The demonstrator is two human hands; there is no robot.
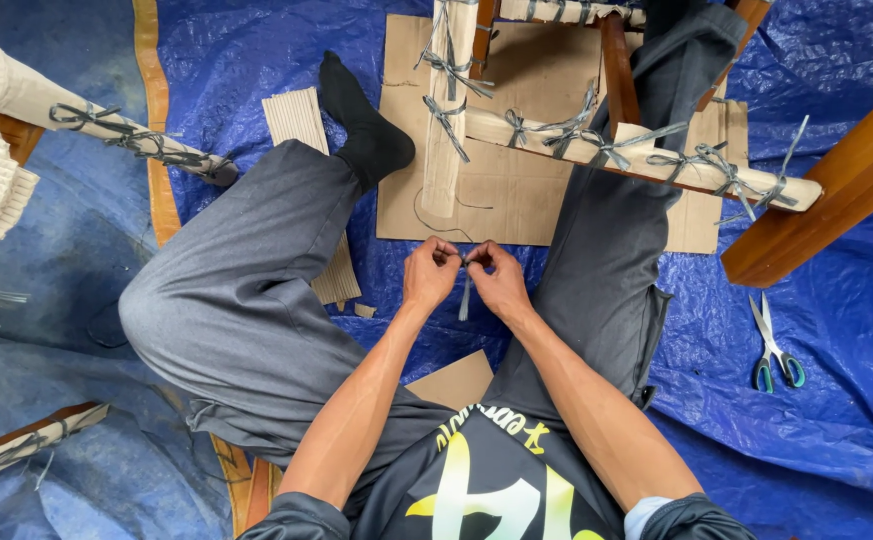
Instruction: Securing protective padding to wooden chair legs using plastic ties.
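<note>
From my head camera, I see my left hand (429, 272) and my right hand (500, 280) close together, both pinching a short grey strap (465, 292) between the fingertips. Its loose end hangs down between my hands. Just above my hands stands a wooden chair leg wrapped in cardboard (445, 130), and a wrapped rail (647, 160) runs off to the right. Both already have many grey ties (557, 130) knotted around them, so I think much of the wrapping is done. The low end of the leg, nearest my hands, has no tie yet. Scissors (775, 350) lie well to the right of my right hand on the blue tarp (817, 430).
</note>
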